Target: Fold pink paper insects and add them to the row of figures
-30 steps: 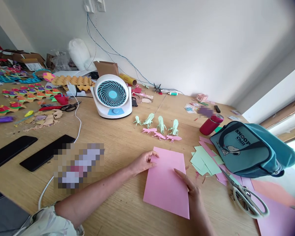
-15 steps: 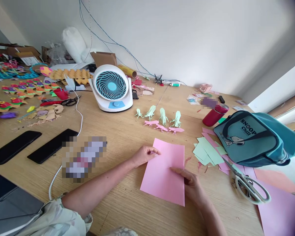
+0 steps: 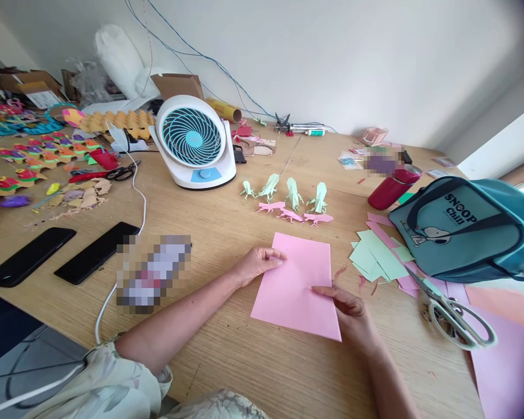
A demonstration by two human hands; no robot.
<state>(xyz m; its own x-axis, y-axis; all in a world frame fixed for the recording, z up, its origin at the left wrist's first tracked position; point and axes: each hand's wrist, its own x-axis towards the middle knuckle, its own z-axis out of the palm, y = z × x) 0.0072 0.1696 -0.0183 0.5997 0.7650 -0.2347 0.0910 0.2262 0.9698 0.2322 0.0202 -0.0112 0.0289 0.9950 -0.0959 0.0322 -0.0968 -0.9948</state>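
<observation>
A rectangular sheet of pink paper [image 3: 294, 297] is held between my hands over the wooden table. My left hand [image 3: 258, 265] grips its upper left edge, with fingers lying on the face of the sheet. On the right edge, my right hand [image 3: 351, 311] pinches it, fingers on top and the rest of the hand partly behind the paper. Just beyond stand several folded light-green paper figures [image 3: 293, 194], and in front of them lie pink folded paper figures [image 3: 290, 215]. Right of my right hand is a pile of green paper pieces [image 3: 378, 256] mixed with pink ones.
Large scissors [image 3: 456, 320] lie at the right beside a teal bag [image 3: 445, 227] and a red bottle [image 3: 394, 186]. A white fan [image 3: 194, 142] stands at the back. Two black phones [image 3: 96, 252] and a white cable [image 3: 144, 209] are at the left. The table edge [image 3: 39, 321] runs lower left.
The camera view has shifted slightly. The pink sheet has turned a little and its lower right corner sits further right and higher. Both hands keep their hold on it.
</observation>
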